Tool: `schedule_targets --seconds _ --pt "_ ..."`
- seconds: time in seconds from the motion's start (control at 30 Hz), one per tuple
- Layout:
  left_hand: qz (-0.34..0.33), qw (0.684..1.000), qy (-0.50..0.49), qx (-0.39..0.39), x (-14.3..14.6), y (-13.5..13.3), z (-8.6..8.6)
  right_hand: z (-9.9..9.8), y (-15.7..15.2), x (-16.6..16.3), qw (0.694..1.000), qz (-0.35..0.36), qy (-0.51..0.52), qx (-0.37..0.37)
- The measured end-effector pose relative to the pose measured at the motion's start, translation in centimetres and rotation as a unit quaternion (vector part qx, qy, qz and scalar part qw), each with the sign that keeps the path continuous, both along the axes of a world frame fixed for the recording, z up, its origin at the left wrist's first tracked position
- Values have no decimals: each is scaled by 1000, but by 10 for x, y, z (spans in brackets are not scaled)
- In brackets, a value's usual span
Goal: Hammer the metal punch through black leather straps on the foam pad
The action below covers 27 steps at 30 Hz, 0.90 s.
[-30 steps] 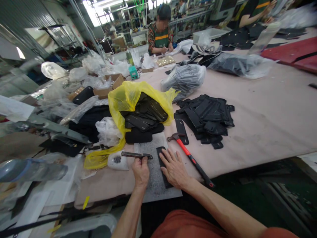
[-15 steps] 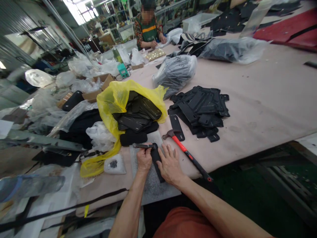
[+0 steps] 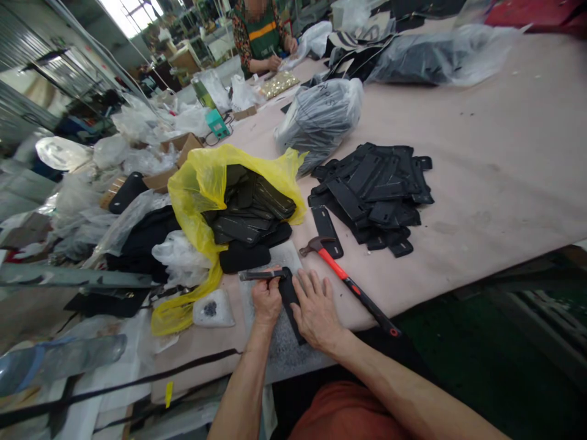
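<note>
My left hand is closed around a dark metal bar-shaped tool, lying nearly level with its right end at the top of a black padded strip. The exact kind of tool does not show. My right hand lies with fingers spread at the strip's right edge, touching it. Under the strip is a grey speckled board. A claw hammer with a red and black handle rests right of my right hand, its head over another black strip.
A heap of black pieces lies beyond the hammer. Left of it, a yellow plastic bag holds more black pieces. A small white bag sits left of the board. Across the table, a person handles small items.
The view has shifted slightly, so the far end of the table sits higher in the picture. Both hands keep nearly the same pose on the tool and the strip.
</note>
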<state>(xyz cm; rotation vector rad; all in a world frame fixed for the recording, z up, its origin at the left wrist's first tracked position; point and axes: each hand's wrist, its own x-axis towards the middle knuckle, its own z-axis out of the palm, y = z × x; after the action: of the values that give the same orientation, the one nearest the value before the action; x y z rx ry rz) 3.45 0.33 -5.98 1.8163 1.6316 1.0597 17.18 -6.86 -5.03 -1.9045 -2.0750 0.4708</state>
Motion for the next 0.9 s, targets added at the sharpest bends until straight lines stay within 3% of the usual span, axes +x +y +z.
schedule_targets --seconds 0.67,0.8,0.9 --pt "-20 988 142 53 11 4 -7 -2 1 0 1000 13 24 7" --pt "-22 989 133 68 10 2 -8 10 6 25 998 36 42 28" --pt "-17 989 135 65 9 2 -9 22 14 65 999 -28 16 37"
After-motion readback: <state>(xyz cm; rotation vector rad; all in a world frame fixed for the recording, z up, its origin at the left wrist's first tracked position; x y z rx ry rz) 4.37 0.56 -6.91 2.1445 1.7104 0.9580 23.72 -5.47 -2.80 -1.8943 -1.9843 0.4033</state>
